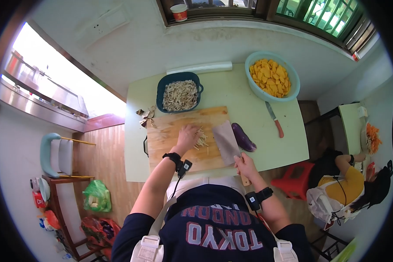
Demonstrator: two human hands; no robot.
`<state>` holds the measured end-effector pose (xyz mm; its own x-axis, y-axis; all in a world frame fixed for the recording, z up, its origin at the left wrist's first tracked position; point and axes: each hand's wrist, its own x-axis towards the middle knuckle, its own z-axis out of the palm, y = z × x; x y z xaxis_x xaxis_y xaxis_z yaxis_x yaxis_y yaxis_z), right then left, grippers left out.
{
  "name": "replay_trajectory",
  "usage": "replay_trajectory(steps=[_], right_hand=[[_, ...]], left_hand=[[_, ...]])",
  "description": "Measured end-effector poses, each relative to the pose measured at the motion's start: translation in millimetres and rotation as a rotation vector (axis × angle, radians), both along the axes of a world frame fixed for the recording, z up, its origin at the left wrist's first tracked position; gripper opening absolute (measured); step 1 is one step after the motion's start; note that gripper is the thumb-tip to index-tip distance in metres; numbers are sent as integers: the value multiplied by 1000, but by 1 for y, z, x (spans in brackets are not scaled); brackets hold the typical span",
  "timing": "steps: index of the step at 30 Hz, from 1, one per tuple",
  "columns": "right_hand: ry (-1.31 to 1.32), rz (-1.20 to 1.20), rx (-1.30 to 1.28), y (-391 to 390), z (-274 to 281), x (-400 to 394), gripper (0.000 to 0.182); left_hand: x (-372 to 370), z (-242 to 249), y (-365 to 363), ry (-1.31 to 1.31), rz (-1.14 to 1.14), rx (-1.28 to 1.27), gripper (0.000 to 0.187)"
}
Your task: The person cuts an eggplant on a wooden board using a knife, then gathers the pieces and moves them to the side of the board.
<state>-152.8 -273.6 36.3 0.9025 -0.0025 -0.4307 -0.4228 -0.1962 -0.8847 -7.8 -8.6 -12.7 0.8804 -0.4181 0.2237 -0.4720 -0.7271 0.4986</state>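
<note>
My left hand (188, 136) is on the wooden cutting board (172, 157), its fingers curled down over pale, thin-cut vegetable strips (201, 138). Some strips stick out beside the fingertips; whatever lies under the palm is hidden. My right hand (245, 165) is closed around the wooden handle of a cleaver (226, 142). Its broad blade rests over the board's right edge, a little apart from the strips. Just right of the blade lies a whole purple eggplant (243, 137). Behind the board stands a dark basket (160, 94) heaped with similar pale strips.
A light-blue bowl (252, 86) of orange slices stands at the table's back right, near a red-handled knife (275, 120). Dark trimmings (146, 115) lie left of the board. Another person (343, 187) sits at right by a red stool (292, 179). Bags (97, 195) are on the floor.
</note>
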Motion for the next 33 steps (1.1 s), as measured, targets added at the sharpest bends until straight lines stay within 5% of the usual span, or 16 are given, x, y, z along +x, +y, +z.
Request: replay_trajectory(steps=[4, 9, 15, 18, 22, 26, 33], right_hand=[[17, -29, 78, 0, -12, -4, 22], [117, -77, 244, 1, -30, -6, 21], [115, 30, 171, 33, -35, 14, 21], [95, 92, 188, 53, -42, 28, 21], [71, 127, 196, 79, -52, 49, 21], [79, 179, 250, 96, -42, 46, 25], [-31, 88, 244, 76, 18, 45, 27]], left_hand=[[-30, 24, -5, 83, -88, -41, 28], [-33, 0, 22, 73, 188, -177, 27], [-54, -11, 2, 64, 341, -147, 59], [-58, -7, -15, 38, 402, -161, 60], [-61, -13, -34, 133, 413, -387, 73], [-56, -16, -46, 51, 544, -445, 59], [-36, 52, -66, -173, 348, -351, 45]])
